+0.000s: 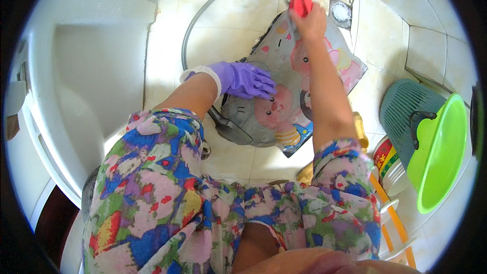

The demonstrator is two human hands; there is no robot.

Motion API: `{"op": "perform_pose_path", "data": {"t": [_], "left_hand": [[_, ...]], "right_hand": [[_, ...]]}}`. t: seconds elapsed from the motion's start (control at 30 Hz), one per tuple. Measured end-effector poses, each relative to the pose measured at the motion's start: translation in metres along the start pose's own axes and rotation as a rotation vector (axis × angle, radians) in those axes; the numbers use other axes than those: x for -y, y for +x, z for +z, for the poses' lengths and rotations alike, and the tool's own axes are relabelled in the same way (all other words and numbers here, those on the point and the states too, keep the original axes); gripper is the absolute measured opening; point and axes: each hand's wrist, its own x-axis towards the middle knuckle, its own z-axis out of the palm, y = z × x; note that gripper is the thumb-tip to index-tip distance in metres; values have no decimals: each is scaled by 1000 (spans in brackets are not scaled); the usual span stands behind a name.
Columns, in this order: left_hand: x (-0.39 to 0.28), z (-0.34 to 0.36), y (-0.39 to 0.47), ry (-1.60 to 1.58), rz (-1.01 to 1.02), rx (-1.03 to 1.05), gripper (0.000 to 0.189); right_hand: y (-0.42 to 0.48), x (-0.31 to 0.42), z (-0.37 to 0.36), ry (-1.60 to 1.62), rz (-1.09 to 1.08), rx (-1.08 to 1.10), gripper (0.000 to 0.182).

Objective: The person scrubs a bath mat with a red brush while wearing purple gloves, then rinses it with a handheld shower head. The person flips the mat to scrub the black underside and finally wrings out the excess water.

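A wet grey floor mat [283, 72] with printed pink cartoon animals lies on the tiled floor before me. My left hand [243, 80], in a purple rubber glove with a white cuff, rests on the mat's left part, its fingers spread a little. My bare right hand [310, 19] holds a red-handled scrub brush [301, 4] at the mat's far corner; the underside of the brush is hidden. Just below my left hand, a black shower head [233, 129] lies on the mat's near left edge, joined to a grey hose [187, 26] that curves around the mat's far left.
A white bathtub-like fixture [99, 76] stands at the left. A round floor drain [341, 12] lies beyond the mat. To the right are a green-grey ribbed basket [407, 110], a lime green basin [445, 156], stacked tubs [392, 171] and an orange-and-white rack [393, 213].
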Motion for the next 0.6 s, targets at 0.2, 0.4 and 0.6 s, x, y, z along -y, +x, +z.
{"op": "perform_pose_path", "data": {"t": [0.2, 0.4, 0.6], "left_hand": [[-4, 9, -6, -11, -29, -50, 48], [-3, 4, -6, -37, 3, -35, 46], [-5, -3, -5, -3, -39, 31, 50]], "right_hand": [[-169, -34, -33, 74, -377, 90, 63], [-18, -39, -5, -38, -146, -137, 59], [4, -39, -6, -43, -26, -73, 69]]}}
